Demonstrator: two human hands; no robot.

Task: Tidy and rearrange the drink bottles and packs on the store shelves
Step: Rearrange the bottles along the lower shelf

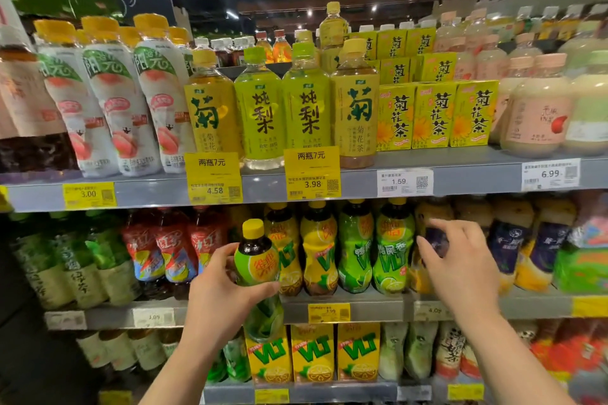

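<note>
Left hand (pixel 220 286) gripped a green-label bottle (pixel 258 268) at lower centre of frame, held clear in front of the middle shelf (pixel 362 306), likely for re-slotting. Right hand (pixel 460 263), fingers spread and empty, reached toward the purple-label bottles (pixel 506 246) centre-right, probably to clear a gap.

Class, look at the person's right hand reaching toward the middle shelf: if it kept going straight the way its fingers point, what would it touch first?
Most likely the dark purple-labelled plastic bottle standing right of the green lime-tea bottles. The right hand is open, its fingertips apparently just short of that label, though depth is hard to judge.
</note>
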